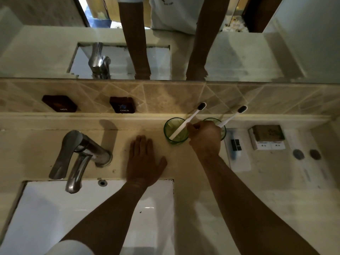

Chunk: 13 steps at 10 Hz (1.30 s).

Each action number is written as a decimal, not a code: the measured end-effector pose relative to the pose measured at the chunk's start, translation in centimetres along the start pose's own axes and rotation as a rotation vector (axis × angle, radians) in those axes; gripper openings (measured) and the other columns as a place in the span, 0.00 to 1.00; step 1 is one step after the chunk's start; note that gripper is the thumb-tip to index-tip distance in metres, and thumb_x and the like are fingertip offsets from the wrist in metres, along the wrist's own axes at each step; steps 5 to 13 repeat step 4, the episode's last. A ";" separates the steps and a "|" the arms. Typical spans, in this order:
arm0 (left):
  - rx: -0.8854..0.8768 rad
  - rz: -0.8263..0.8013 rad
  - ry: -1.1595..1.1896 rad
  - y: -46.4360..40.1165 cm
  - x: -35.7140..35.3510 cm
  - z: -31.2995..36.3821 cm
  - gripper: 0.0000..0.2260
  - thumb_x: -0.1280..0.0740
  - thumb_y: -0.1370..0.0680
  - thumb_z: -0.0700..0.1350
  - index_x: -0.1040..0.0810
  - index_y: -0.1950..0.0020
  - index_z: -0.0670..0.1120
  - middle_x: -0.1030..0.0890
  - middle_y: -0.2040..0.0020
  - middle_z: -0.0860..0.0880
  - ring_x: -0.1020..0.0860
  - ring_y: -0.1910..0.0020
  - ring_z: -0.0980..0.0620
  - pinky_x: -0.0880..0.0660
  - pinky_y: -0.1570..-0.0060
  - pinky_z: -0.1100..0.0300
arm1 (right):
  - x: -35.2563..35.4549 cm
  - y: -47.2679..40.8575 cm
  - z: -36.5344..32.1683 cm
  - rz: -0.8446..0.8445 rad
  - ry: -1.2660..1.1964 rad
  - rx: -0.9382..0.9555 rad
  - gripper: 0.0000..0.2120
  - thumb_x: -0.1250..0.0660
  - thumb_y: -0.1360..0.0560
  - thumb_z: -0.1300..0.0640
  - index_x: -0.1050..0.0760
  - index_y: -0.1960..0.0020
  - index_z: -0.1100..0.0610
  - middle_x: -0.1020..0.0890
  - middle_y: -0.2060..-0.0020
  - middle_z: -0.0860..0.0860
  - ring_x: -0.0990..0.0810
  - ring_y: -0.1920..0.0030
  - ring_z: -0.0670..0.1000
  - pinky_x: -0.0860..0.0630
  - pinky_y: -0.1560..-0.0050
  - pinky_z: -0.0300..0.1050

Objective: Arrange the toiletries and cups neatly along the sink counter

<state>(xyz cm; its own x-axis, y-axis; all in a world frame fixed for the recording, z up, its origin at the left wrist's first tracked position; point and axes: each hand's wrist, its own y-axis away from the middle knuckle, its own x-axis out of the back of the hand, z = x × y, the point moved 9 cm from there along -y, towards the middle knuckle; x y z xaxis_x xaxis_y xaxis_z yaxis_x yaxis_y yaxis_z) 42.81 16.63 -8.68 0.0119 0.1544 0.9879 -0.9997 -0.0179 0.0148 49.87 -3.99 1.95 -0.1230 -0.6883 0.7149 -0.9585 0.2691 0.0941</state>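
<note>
Head view shows the left hand (145, 161) spread flat and empty on the sink counter (184, 162), while the right hand (205, 138) pinches the toothbrush (185, 123) leaning in the left green cup (174, 132). A second toothbrush (232, 116) stands in the right green cup (223, 128), half hidden behind that hand. I'd say he's straightening the brushes; next comes settling this one and squaring both cups against the ledge.
</note>
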 end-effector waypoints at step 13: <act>-0.002 -0.006 -0.036 -0.3 -0.4 -0.1 0.40 0.47 0.24 0.67 0.37 0.23 0.36 0.36 0.23 0.32 0.41 0.22 0.33 0.48 0.22 0.38 | 1.9 2.5 1.3 0.069 0.019 0.075 0.15 0.34 0.22 0.45 0.15 0.56 0.54 0.16 0.67 0.47 0.20 0.68 0.46 0.25 0.65 0.39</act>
